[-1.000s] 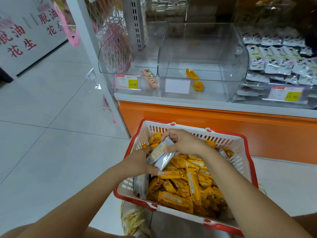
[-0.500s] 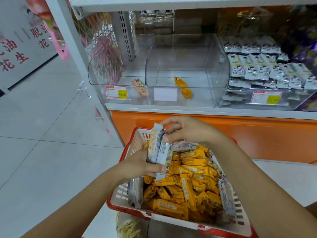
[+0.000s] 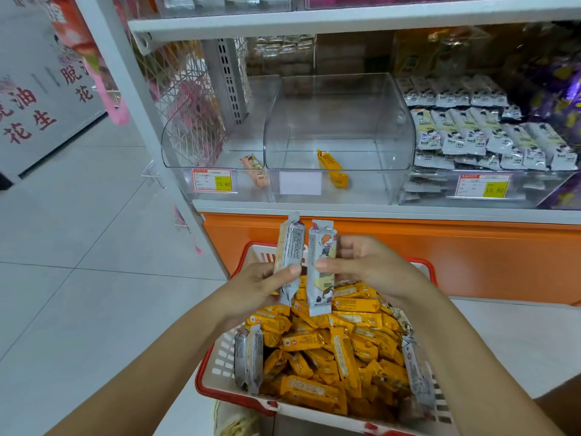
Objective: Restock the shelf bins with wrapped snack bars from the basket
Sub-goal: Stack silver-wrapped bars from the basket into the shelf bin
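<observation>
Two grey wrapped bars stand upright just above the red-rimmed basket (image 3: 220, 387), side by side and nearly touching. The left hand (image 3: 256, 286) grips the first grey bar (image 3: 292, 243), thumb pressed on its front. The right hand (image 3: 371, 269) pinches the second grey bar (image 3: 320, 243) between thumb and fingers (image 3: 347, 247).

Inside the basket lies a heap of yellow bars (image 3: 330, 347), too many to count. Against the basket's left wall stand what look like two spare grey bars (image 3: 248, 357), and one flat grey bar (image 3: 418, 376) lies along its right wall.

Beyond the basket, on the shelf (image 3: 345, 207), sit three clear bins. The left bin (image 3: 176, 146) holds one orange bar (image 3: 254, 169), the middle bin (image 3: 393, 127) one lone yellow bar (image 3: 333, 169), and the right bin (image 3: 534, 191) many grey-and-white packs (image 3: 471, 140). Two price tags (image 3: 212, 180) (image 3: 484, 185) front the outer bins, and one blank label (image 3: 300, 183) the middle one
</observation>
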The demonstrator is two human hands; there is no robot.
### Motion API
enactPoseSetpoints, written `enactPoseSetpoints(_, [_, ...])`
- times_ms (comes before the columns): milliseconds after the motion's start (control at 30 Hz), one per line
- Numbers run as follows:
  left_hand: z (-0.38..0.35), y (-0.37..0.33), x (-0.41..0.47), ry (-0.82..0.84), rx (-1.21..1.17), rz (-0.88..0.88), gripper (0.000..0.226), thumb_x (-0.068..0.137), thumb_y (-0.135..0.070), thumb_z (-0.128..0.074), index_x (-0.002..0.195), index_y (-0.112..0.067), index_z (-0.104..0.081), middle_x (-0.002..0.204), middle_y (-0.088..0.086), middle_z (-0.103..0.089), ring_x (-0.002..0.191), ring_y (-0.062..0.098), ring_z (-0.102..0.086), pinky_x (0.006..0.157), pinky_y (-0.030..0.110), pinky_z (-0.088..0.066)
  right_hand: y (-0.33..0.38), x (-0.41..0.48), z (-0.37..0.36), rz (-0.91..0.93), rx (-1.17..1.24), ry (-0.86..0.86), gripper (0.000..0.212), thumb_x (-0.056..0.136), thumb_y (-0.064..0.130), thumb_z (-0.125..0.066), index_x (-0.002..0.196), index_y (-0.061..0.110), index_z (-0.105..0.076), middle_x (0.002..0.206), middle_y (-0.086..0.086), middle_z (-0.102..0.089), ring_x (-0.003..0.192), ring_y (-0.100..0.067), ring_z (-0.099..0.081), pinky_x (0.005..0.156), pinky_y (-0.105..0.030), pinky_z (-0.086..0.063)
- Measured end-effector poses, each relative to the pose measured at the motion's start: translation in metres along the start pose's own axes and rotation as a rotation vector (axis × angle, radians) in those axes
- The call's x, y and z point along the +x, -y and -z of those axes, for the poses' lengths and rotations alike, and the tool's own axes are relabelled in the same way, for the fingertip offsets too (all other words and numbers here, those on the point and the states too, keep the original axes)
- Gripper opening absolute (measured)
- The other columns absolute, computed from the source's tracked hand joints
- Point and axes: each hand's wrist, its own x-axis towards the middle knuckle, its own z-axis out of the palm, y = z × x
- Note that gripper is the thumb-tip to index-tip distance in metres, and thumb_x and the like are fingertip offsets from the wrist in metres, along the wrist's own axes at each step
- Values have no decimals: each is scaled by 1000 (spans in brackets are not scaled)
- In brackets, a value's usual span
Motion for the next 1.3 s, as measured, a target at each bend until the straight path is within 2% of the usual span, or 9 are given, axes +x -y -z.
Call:
enactPoseSetpoints(167, [5, -3, 4, -5, -142, -31, 38, 80, -32, -59, 111, -9, -65, 90, -8, -71, 90, 9, -66, 87, 29, -53, -7, -10, 16, 38, 92, -125, 30, 84, 22, -66, 112, 14, -68, 105, -2, -74, 99, -18, -69, 76, -23, -55])
enactPoseSetpoints(400, [-11, -16, 13, 135, -414, -35, 25, 83, -10, -53, 100, -7, -70, 98, 10, -73, 89, 18, -71, 71, 23, -56, -3, -11, 13, 65, 95, -172, 27, 96, 22, -55, 121, 15, -65, 110, -2, -72, 103, -17, -68, 88, -32, -54])
enactPoseSetpoints(533, [-19, -32, 22, 236, -401, -77, 36, 85, -20, -61, 119, -9, -66, 122, 16, -64, 110, 25, -63, 85, 29, -55, 6, -10, 18, 91, 97, -360, 25, 90, 27, -64, 114, 21, -60, 100, -1, -74, 94, -14, -70, 89, -41, -55])
enactPoseSetpoints(767, [-42, -63, 48, 362, -557, -152, 41, 85, -11, -67, 125, -9, -60, 124, 17, -62, 112, 30, -62, 89, 36, -54, 26, -22, 31, 306, -152, -681, 15, 89, 27, -66, 101, 21, -60, 97, 10, -69, 87, 1, -65, 77, -21, -52])
enactPoseSetpoints(867, [-57, -80, 58, 279, -557, -188, 34, 91, -6, -50, 125, -7, -56, 117, 14, -67, 102, 25, -67, 85, 33, -56, 35, -33, 33, 369, -285, -738, 27, 95, 31, -56, 121, 27, -61, 105, 20, -64, 93, 6, -59, 82, -18, -50])
enactPoseSetpoints(1000, [-75, -104, 71, 253, -549, -248, 34, 84, -9, -49, 116, -7, -59, 105, 11, -70, 91, 20, -69, 83, 29, -55, 46, -41, 39, 345, -550, -756, 69, 92, 48, -53, 151, 22, -28, 140, 8, -41, 131, -6, -37, 106, -21, -33])
enactPoseSetpoints(1100, [-85, -122, 82, 246, -581, -251, 32, 88, -7, -46, 118, -4, -59, 109, 14, -67, 90, 21, -68, 84, 31, -55, 55, -41, 55, 345, -630, -826, 74, 91, 38, -60, 152, 19, -24, 138, 4, -38, 129, -9, -36, 99, -15, -28])
enactPoseSetpoints(1167, [-89, -131, 87, 156, -399, -292, 31, 97, -7, -41, 123, -5, -57, 113, 9, -67, 102, 20, -66, 92, 29, -52, 63, -42, 75, 356, -619, -904, 68, 90, 31, -62, 149, 19, -32, 131, 2, -44, 120, -10, -42, 93, -17, -31])
enactPoseSetpoints(1300, [-78, -128, 108, -385, 666, -483, 38, 101, -15, -43, 139, -16, -47, 144, 0, -46, 137, 14, -36, 107, 19, -25, 72, -45, 137, 352, -680, -1167, 54, 89, 24, -63, 140, 20, -47, 123, -4, -49, 109, -18, -47, 84, -26, -35])
